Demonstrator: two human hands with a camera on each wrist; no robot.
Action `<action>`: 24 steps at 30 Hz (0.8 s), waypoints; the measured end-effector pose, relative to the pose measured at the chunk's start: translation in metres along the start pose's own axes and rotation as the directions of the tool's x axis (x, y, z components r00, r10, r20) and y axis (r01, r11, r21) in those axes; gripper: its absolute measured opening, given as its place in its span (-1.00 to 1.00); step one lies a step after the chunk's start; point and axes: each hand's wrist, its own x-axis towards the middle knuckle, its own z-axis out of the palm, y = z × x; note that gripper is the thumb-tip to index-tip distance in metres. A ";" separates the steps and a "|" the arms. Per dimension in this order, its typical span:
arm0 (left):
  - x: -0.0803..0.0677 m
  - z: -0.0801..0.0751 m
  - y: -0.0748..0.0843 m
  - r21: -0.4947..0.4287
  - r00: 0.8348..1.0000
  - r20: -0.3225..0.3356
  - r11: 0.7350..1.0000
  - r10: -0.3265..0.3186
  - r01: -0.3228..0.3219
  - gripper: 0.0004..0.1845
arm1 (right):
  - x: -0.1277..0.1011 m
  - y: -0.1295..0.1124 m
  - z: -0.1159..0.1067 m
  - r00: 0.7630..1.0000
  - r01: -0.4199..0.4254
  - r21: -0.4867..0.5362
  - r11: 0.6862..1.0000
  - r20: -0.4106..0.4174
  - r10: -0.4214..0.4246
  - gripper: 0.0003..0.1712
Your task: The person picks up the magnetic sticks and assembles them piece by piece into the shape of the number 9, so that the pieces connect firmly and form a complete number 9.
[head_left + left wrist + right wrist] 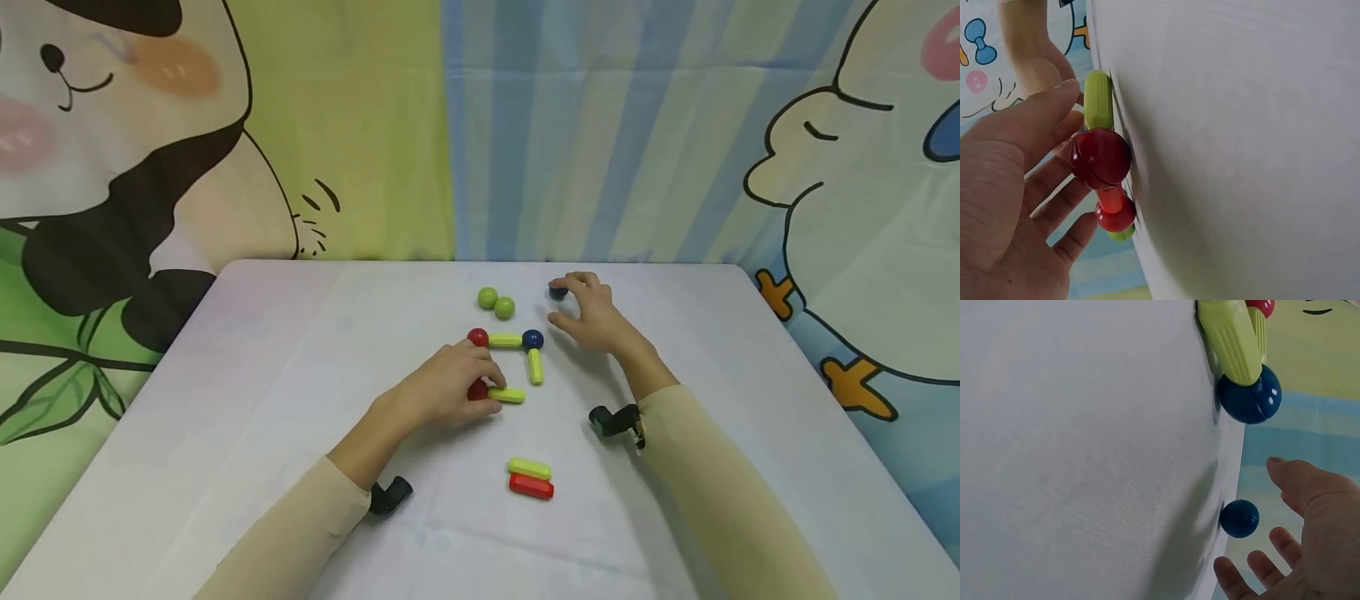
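Right hand (592, 317) open, fingertips touching blue ball (557, 292) at far side; left hand (450, 387) holding red ball (477, 390) near-left.

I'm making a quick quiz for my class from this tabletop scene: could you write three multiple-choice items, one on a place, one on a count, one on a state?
1. Where do the two green balls lie?
A. Beyond the joined pieces, toward the backdrop
B. At the near table edge
C. Under the left hand

2. How many red balls show in the head view?
A. One
B. Two
C. Four

3. What is the right hand doing with the loose blue ball?
A. Gripping it in a fist
B. Reaching to it, fingers spread
C. Resting far from it

Answers: 1 A, they sit past the yellow stick. 2 B, one red ball at that stick's end, another by the left hand. 3 B, the right wrist view shows spread fingers beside the ball.
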 end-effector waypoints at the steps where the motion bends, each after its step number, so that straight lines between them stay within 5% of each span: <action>1: -0.001 0.000 0.001 -0.001 1.000 0.004 1.000 0.001 -0.001 -0.77 | 0.001 0.000 0.000 1.000 -0.002 0.003 1.000 0.008 0.002 -0.34; 15: -0.004 0.003 0.009 0.022 0.999 0.018 0.999 0.027 -0.027 -0.71 | 0.015 0.003 0.006 0.997 0.005 0.000 1.000 0.079 -0.004 -0.24; 24: 0.002 0.005 0.012 0.073 1.000 0.027 0.997 -0.002 0.000 -0.68 | 0.018 0.009 0.010 0.996 -0.074 -0.012 0.997 0.058 0.075 -0.31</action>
